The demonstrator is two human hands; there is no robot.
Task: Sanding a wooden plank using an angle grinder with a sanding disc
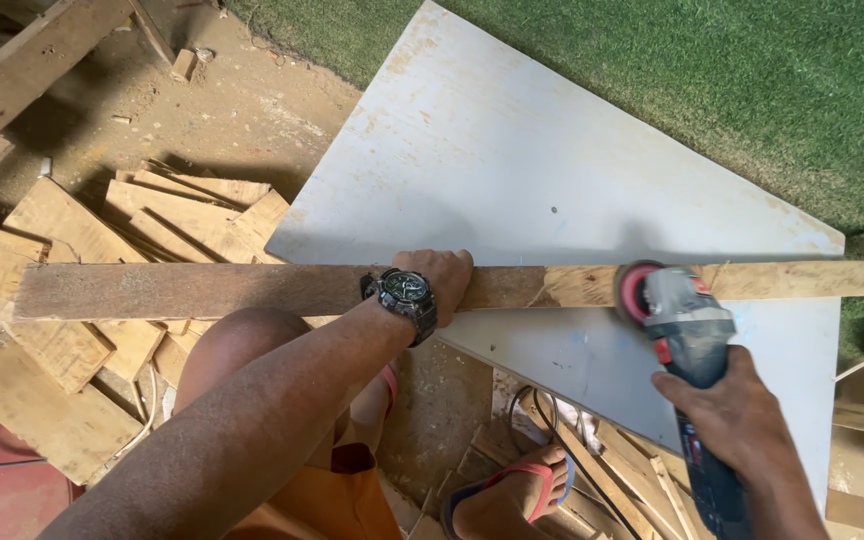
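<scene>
Both hands are at work on a long wooden plank (252, 290) that runs across the view from left to right. Left hand (439, 280), wearing a dark wristwatch (405, 297), presses palm-down on the plank near its middle, fingers curled over the far edge, the forearm reaching in from the lower left. Right hand (727, 410) comes in from the lower right and is closed around the dark blue-grey body of an angle grinder (687, 335), gripping it firmly. The grinder's red-rimmed disc (632, 290) meets the near edge of the plank to the right of the left hand, where the wood looks pale and freshly roughened. The plank lies on a large pale sheet of board (512, 150), whitish with scuffs and faint blue marks, angled so one corner points to the top of the view. Below the plank, a bare knee (242, 350) and orange shorts (322, 500) show, and a foot in a red-strapped sandal (512, 495) rests on wood scraps beside a black cable (552, 425). To the left, offcuts of plank (82, 330) lie heaped on sandy ground. Green grass (732, 90) fills the upper right.
</scene>
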